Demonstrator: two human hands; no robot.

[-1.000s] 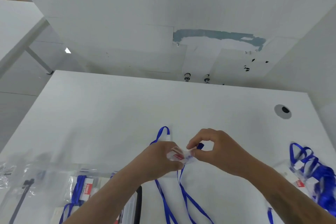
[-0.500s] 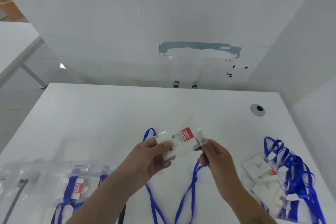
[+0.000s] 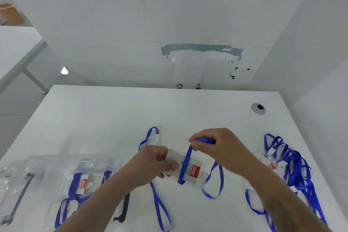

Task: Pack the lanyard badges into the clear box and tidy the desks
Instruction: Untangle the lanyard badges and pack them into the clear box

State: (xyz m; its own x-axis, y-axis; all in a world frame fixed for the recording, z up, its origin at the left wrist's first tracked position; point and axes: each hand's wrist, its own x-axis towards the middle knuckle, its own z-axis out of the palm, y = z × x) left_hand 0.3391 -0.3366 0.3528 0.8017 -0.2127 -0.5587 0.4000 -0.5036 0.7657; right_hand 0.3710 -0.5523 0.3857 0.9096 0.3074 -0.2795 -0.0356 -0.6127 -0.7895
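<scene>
Head view: two hands work above a white worktop (image 3: 98, 118). The left hand (image 3: 150, 165) grips one clear badge holder (image 3: 188, 167) by its left edge, thumb on top, holding it just above the worktop; a red label shows on the card inside. The right hand (image 3: 218, 147) pinches a blue lanyard strap (image 3: 185, 162) between thumb and fingers above the holder, and one turn of the strap crosses the holder's face from top to bottom. The rest of that strap hangs in two loops, one right of the holder, one trailing toward the near edge, with a further loop lying on the worktop behind the left hand.

At the left sits one clear box (image 3: 56, 179) with a black latch (image 3: 123, 209) on its near right side; at least one badge with a red label and blue strap lies inside, the exact count unclear through the plastic. At the far right lies one tangled pile of badges (image 3: 290, 167), too knotted to count. One round grommet (image 3: 258, 108) sits near the worktop's far right corner.
</scene>
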